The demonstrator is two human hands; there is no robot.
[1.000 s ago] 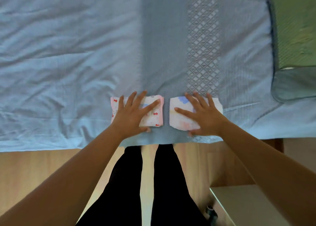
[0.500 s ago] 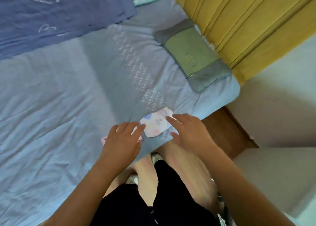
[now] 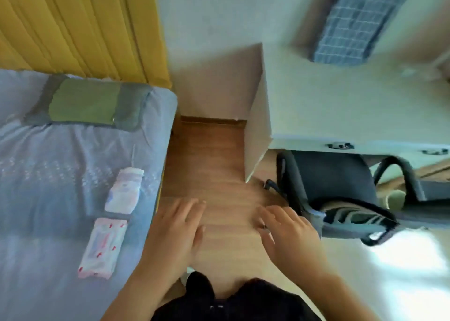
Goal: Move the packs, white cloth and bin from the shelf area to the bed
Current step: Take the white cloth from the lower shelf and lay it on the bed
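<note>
Two packs lie on the blue bed point(image 3: 48, 170) near its right edge: a white pack with red marks point(image 3: 103, 247) closer to me and a white pack with pastel print point(image 3: 124, 190) just beyond it. My left hand point(image 3: 176, 233) hovers over the wooden floor just right of the bed edge, fingers spread, holding nothing. My right hand point(image 3: 287, 235) is also spread and holds nothing, over the floor near the chair. No white cloth or bin is in view.
A green and grey pillow point(image 3: 85, 104) lies at the head of the bed by yellow curtains point(image 3: 80, 28). A black office chair point(image 3: 341, 194) stands at a white desk point(image 3: 341, 111) on the right. A blue checked object point(image 3: 353, 21) sits further back. Wooden floor point(image 3: 207, 155) runs between bed and desk.
Both hands have lifted off the two packs, which stay on the bed. The view has swung right, away from the bed toward the desk and chair.
</note>
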